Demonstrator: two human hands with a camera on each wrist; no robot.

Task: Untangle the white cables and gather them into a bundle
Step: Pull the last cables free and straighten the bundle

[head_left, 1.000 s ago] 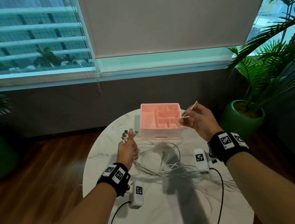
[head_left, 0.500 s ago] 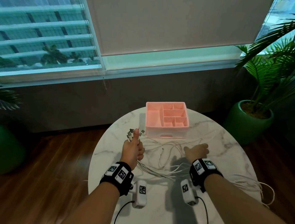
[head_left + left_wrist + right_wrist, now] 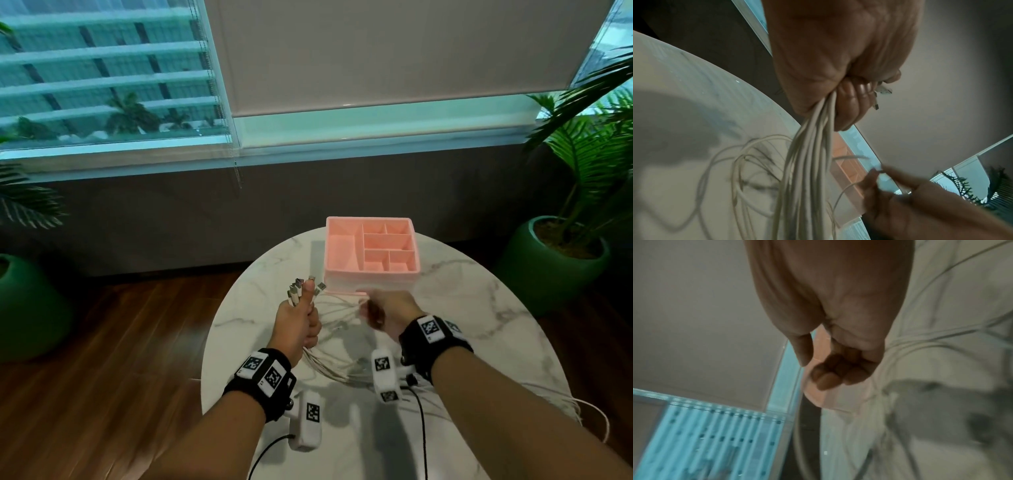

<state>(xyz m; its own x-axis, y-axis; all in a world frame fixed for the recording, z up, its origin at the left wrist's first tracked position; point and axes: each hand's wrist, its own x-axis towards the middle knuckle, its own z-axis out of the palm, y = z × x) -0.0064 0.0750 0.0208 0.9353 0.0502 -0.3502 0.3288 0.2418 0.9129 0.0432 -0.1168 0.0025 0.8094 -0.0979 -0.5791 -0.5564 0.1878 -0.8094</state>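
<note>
My left hand [image 3: 297, 320] is raised above the round marble table [image 3: 479, 342], thumb up, gripping several white cables [image 3: 329, 366] in a fist. Their plug ends [image 3: 298, 286] fan out above the thumb. In the left wrist view the strands [image 3: 803, 162] hang from the left hand [image 3: 838, 68] down to loose loops on the table. My right hand [image 3: 380, 308] is blurred, just right of the left one, in front of the pink box. The left wrist view shows the right hand [image 3: 885, 183] pinching one thin white cable. Its fingers [image 3: 834, 369] are curled in the right wrist view.
A pink divided organiser box [image 3: 370, 279] stands at the table's far side. Cable tails trail over the table's right edge [image 3: 589, 411]. Green plant pots stand on the wooden floor at the right [image 3: 548, 270] and left [image 3: 27, 308].
My right hand dropped from high beside the box down to the loose cables, then came up toward my left hand with one cable. The left hand kept its grip and barely moved.
</note>
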